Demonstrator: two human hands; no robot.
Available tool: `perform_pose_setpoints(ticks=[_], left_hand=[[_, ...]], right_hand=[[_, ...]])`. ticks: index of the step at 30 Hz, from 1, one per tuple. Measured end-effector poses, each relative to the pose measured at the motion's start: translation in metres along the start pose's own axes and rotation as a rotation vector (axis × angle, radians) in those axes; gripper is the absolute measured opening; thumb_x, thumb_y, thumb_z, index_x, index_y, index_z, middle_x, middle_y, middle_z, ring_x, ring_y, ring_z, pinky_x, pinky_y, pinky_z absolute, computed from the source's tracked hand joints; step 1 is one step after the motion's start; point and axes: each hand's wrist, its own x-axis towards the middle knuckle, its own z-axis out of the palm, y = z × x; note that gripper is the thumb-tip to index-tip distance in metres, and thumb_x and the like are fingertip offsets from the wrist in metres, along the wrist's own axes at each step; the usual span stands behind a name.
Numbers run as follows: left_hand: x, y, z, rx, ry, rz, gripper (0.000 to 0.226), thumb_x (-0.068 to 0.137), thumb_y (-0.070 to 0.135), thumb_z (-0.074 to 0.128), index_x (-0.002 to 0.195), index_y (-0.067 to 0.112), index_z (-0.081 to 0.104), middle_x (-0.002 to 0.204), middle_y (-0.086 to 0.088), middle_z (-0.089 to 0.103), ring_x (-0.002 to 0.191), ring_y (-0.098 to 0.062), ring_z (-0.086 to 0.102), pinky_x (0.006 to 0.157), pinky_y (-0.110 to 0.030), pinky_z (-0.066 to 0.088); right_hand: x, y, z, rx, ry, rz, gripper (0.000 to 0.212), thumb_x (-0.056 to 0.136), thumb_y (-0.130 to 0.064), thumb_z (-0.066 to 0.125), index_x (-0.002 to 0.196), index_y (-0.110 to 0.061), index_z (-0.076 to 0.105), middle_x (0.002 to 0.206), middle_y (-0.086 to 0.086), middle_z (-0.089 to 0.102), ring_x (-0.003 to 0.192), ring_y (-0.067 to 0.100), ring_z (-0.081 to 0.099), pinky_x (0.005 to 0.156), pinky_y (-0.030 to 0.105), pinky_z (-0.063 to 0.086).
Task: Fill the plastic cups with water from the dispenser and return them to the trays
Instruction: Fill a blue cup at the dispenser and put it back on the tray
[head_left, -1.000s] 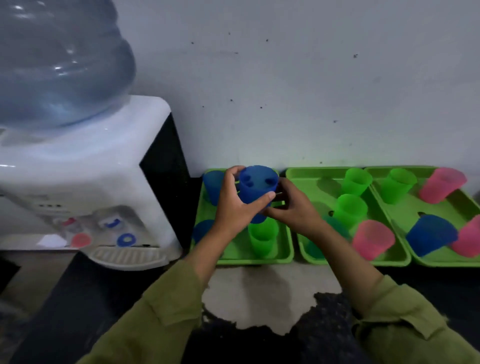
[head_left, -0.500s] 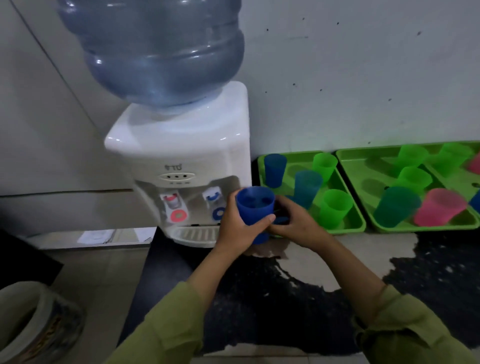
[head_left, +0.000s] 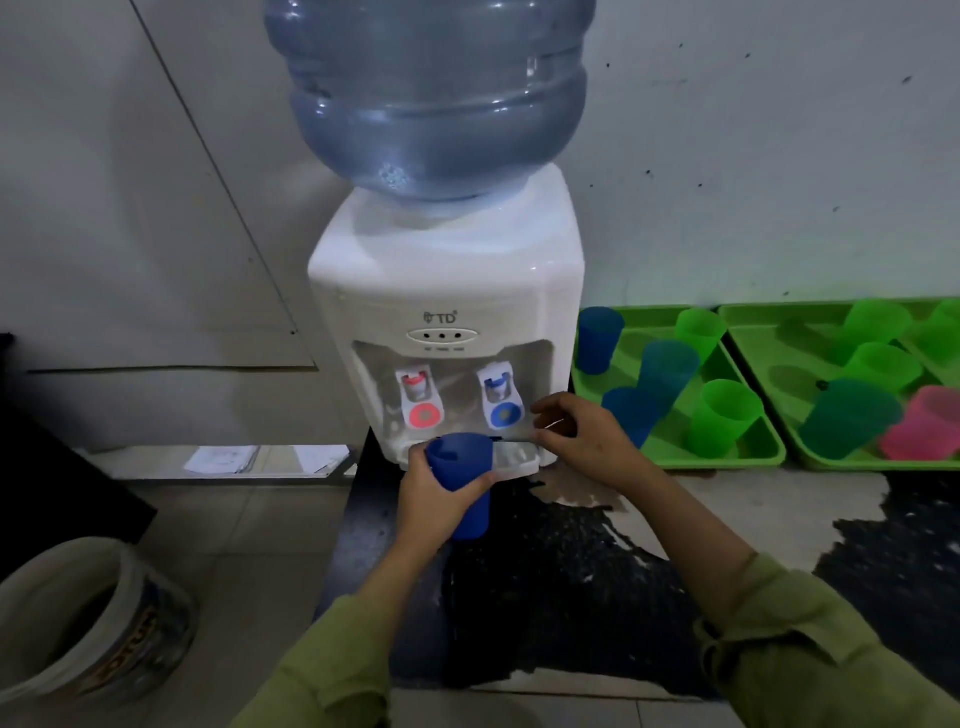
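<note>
My left hand (head_left: 434, 493) grips a blue plastic cup (head_left: 465, 478), upright, just in front of the drip tray (head_left: 514, 460) of the white water dispenser (head_left: 447, 312). My right hand (head_left: 584, 439) hovers beside the blue tap (head_left: 501, 400), fingers apart, holding nothing. The red tap (head_left: 421, 402) sits to its left. A large blue water bottle (head_left: 431, 98) stands on top of the dispenser. To the right lie green trays (head_left: 769, 452) holding several blue, green and pink cups, such as a green cup (head_left: 724, 415).
A second green tray (head_left: 753, 338) lies further right, cut off by the frame edge. A white bucket (head_left: 88, 623) stands on the tiled floor at the lower left. The countertop (head_left: 571, 571) is dark and patchy. Papers (head_left: 223, 460) lie on a low ledge left of the dispenser.
My left hand carried the blue cup from above the left tray over to the dispenser. My right hand let go of the cup and now reaches toward the blue tap.
</note>
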Motion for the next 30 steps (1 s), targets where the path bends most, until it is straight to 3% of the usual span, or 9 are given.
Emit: perform_pose_setpoints(ticks=[6,10,16,20,22,25,28,30], left_hand=[[0.026,-0.014,-0.021,-0.004,0.034,-0.044,0.068,0.063,0.028,0.086,0.11,0.028,0.037,0.108,0.006,0.048,0.093,-0.014,0.05,0.078,-0.029,0.043],[0.042,-0.011,-0.027,-0.039,0.03,0.016,0.07,0.062,0.022,0.087,0.111,0.025,0.037,0.107,0.006,0.052,0.094,-0.013,0.052,0.08,-0.029,0.043],[0.054,-0.012,-0.029,-0.033,0.039,0.132,0.071,0.058,0.016,0.088,0.112,0.021,0.042,0.112,0.001,0.059,0.1,-0.014,0.056,0.087,-0.03,0.046],[0.059,-0.018,-0.03,-0.006,0.013,0.138,0.073,0.058,0.013,0.088,0.113,0.019,0.042,0.109,0.005,0.057,0.101,-0.015,0.056,0.085,-0.027,0.045],[0.059,-0.021,-0.03,-0.009,0.013,0.13,0.074,0.059,0.013,0.088,0.117,0.017,0.042,0.109,0.007,0.056,0.1,-0.013,0.055,0.082,-0.025,0.044],[0.061,-0.023,-0.031,-0.02,0.008,0.133,0.073,0.061,0.009,0.086,0.119,0.014,0.042,0.11,0.005,0.055,0.1,-0.013,0.055,0.08,-0.023,0.045],[0.065,-0.027,-0.032,-0.032,0.006,0.147,0.071,0.063,-0.001,0.083,0.12,0.009,0.041,0.108,0.003,0.055,0.099,-0.015,0.055,0.072,-0.006,0.044],[0.066,-0.027,-0.033,-0.025,0.01,0.148,0.071,0.064,-0.004,0.081,0.122,0.008,0.042,0.107,0.003,0.055,0.098,-0.014,0.055,0.07,-0.004,0.044]], right_hand=[[-0.001,-0.008,0.017,0.027,-0.033,0.024,0.028,0.084,-0.015,0.068,0.11,-0.009,0.06,0.1,0.008,0.067,0.091,0.022,0.064,0.081,0.034,0.054],[-0.003,-0.011,0.024,0.029,-0.018,0.02,0.025,0.084,-0.014,0.068,0.107,-0.008,0.061,0.097,0.009,0.068,0.09,0.023,0.065,0.085,0.034,0.053],[0.0,-0.02,0.041,-0.022,0.06,0.0,0.018,0.084,-0.018,0.066,0.101,-0.01,0.065,0.08,-0.001,0.063,0.074,0.014,0.06,0.075,0.026,0.051],[0.009,-0.035,0.049,-0.122,0.039,-0.059,0.017,0.089,-0.021,0.059,0.101,-0.012,0.065,0.081,0.007,0.068,0.064,0.016,0.059,0.069,0.033,0.053],[0.016,-0.043,0.054,-0.177,0.001,-0.065,0.021,0.091,-0.022,0.055,0.108,-0.014,0.064,0.085,0.01,0.07,0.069,0.023,0.063,0.067,0.029,0.051],[0.029,-0.051,0.067,-0.266,-0.081,-0.019,0.03,0.095,-0.023,0.048,0.121,-0.013,0.057,0.103,0.015,0.068,0.09,0.03,0.064,0.079,0.036,0.052],[0.039,-0.056,0.083,-0.329,-0.137,0.026,0.029,0.097,-0.025,0.042,0.116,-0.009,0.054,0.112,0.016,0.063,0.099,0.032,0.059,0.077,0.035,0.048],[0.043,-0.06,0.092,-0.293,-0.145,0.057,0.027,0.097,-0.028,0.041,0.107,-0.007,0.054,0.109,0.017,0.063,0.097,0.033,0.059,0.073,0.034,0.045]])
